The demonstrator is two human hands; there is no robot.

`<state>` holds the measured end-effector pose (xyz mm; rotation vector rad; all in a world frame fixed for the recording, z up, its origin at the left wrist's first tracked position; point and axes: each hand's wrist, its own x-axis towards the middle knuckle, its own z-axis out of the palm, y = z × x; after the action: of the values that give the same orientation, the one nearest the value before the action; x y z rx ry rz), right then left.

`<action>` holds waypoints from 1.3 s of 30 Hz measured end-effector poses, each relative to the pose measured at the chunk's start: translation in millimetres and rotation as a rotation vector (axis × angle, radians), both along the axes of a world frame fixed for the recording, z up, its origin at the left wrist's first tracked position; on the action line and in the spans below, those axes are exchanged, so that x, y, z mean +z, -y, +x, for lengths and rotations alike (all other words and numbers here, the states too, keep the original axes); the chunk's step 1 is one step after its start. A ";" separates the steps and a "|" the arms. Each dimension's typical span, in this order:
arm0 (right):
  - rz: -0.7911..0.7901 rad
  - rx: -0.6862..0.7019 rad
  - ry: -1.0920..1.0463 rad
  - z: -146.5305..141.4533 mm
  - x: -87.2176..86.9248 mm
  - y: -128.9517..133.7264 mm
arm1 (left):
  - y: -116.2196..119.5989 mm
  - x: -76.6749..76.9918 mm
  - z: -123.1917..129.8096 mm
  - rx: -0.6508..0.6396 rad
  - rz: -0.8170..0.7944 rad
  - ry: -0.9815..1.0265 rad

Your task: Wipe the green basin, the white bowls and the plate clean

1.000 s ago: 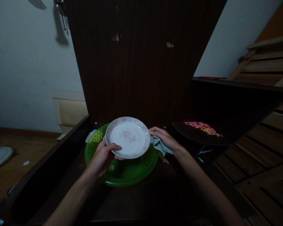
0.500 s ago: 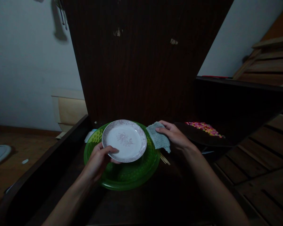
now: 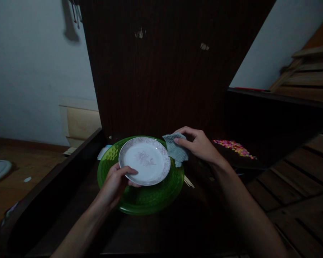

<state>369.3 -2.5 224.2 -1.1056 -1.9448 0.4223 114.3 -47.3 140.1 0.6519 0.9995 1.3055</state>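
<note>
A white plate (image 3: 145,161) with a faint pinkish flower pattern is tilted over a green basin (image 3: 150,206). My left hand (image 3: 118,179) grips the plate at its lower left edge, thumb on top and the other fingers mostly hidden beneath. Pinched in my right hand (image 3: 195,141) is a pale grey-green cloth (image 3: 176,148), which hangs down beside the plate's right rim. The cloth's left edge is very near the rim; whether they touch is hard to tell.
Thin sticks (image 3: 188,182) lie right of the basin on the dark surface. Small pink and yellow pieces (image 3: 235,147) lie farther right. A dark upright panel (image 3: 161,79) stands behind, and a raised dark side edge (image 3: 59,179) runs along the left.
My right hand has moved slightly up and left with the cloth, bringing it closer to the plate's rim. The whole view has shifted a little, and my left hand still holds the plate.
</note>
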 end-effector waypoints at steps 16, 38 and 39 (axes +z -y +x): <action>-0.014 0.041 -0.248 -36.5 3.2 -10.1 | 6.5 -7.1 8.8 -0.101 0.014 0.080; 0.318 -0.066 -0.003 -58.7 -28.4 8.4 | 11.5 -6.2 11.6 -0.132 0.017 0.092; 0.252 0.031 0.117 -61.4 -36.0 14.3 | 11.5 -6.2 11.5 -0.119 0.019 0.099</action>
<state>307.9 -16.8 188.3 -0.9558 -2.0536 0.1250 125.8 -58.8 133.9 0.6448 0.8564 1.2321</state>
